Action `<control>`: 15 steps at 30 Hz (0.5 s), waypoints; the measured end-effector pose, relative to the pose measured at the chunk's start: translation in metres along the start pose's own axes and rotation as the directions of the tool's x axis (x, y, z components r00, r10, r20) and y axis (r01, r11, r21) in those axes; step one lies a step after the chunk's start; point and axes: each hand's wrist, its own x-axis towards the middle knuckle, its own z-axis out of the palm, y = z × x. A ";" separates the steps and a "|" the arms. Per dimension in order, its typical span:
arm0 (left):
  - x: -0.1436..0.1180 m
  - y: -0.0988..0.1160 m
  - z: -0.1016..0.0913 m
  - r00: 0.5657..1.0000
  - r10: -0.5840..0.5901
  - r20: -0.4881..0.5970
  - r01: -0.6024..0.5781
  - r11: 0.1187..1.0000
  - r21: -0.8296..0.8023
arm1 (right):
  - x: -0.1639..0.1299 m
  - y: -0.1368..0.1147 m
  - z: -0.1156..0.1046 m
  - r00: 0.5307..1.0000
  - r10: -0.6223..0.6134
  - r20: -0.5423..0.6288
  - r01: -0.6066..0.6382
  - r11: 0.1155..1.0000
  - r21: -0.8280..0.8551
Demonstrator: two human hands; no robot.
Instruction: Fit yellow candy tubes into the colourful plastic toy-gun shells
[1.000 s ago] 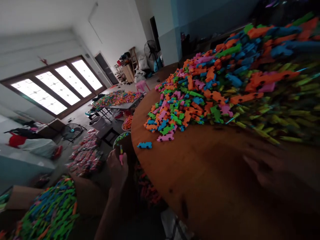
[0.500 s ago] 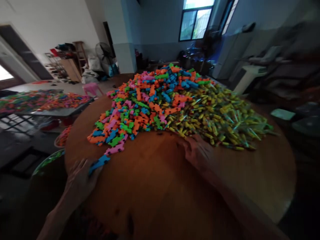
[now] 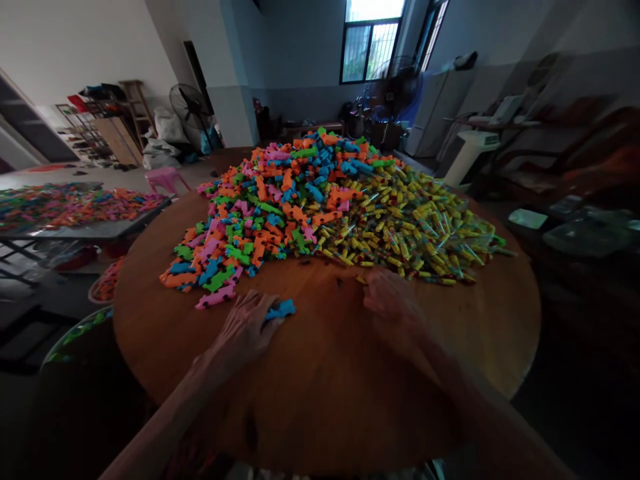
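Observation:
My left hand [image 3: 250,320] is closed around a blue toy car [image 3: 281,310], whose front end sticks out past the thumb side just above the wooden table [image 3: 310,373]. My right hand [image 3: 387,293] is curled at the near edge of the pile of yellow wrapped tubes [image 3: 415,220]. A small yellow tip [image 3: 361,279] shows at its fingertips, apparently one such tube; the rest is hidden and blurred. Left of the tubes rises a heap of orange, pink, green and blue toy cars [image 3: 260,227]. A pink car [image 3: 216,296] lies at that heap's near edge, just beyond my left hand.
A second table [image 3: 100,230] at the left carries more coloured toy pieces. Below it stand a basket of orange pieces [image 3: 107,280] and a tub of green ones [image 3: 83,330]. A pink stool [image 3: 167,179] and a fan [image 3: 189,107] are behind.
My left hand has moved right and inward over the table with the blue car. My right hand has stayed by the yellow tubes, its fingers now more curled. The view has turned slightly right.

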 end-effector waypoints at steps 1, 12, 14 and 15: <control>0.002 0.002 0.001 1.000 0.022 0.008 -0.022 1.000 0.003 | -0.003 -0.002 -0.001 1.000 -0.029 0.010 0.028 0.999 0.028; 0.017 0.012 0.006 0.993 0.112 0.036 -0.112 0.994 0.011 | -0.016 -0.043 0.014 0.976 -0.219 0.019 0.200 0.920 0.338; 0.021 0.014 0.007 0.992 0.116 0.044 -0.117 0.993 0.021 | -0.015 -0.045 0.010 0.974 -0.221 0.041 0.201 0.939 0.279; 0.023 0.015 0.007 0.992 0.118 0.047 -0.120 0.993 0.024 | -0.014 -0.046 0.008 0.973 -0.223 0.060 0.201 0.947 0.250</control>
